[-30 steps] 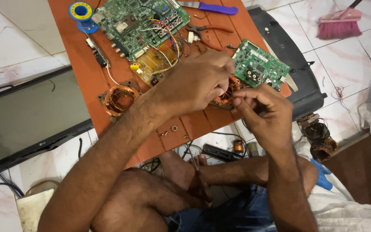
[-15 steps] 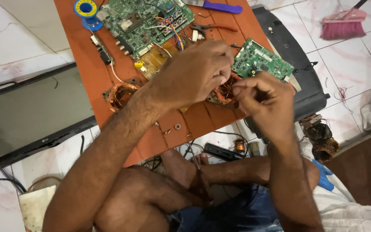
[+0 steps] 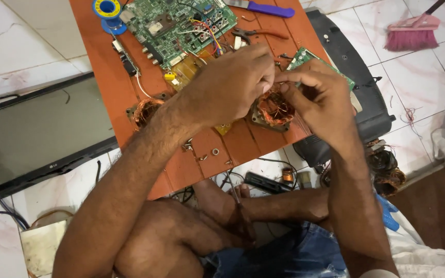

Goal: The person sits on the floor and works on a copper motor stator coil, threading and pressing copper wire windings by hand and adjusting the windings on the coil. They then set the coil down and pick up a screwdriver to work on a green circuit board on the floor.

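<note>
Compared with the earlier frames, both hands are seen drawn closer together, and are now met directly above the copper coil [image 3: 275, 108], where previously a small gap was left between them. The left hand [image 3: 233, 82] is curled, with its fingers bent downward and its fingertips brought against those of the right hand [image 3: 318, 98]; whether anything is pinched between them cannot be told, since the contact point is hidden by the knuckles. The right hand is likewise partly closed, its thumb and forefinger set at the upper edge of the coil.

The coil, a ring of reddish copper winding in a metal frame, is laid on the orange surface [image 3: 202, 149], near its front right edge, just beneath the two hands. A second copper coil [image 3: 145, 110] is placed well apart to the left on the same surface. A large green circuit board [image 3: 181, 25] with coloured wires is set at the far side, with a blue solder spool [image 3: 108, 9] beside it; a smaller green circuit board [image 3: 305, 55] is partly covered by the right hand. A purple-handled tool [image 3: 266, 9] lies at the far edge. A flat screen [image 3: 32, 134] is rested on the tiled floor at left, and a pink broom [image 3: 410, 33] at upper right.
</note>
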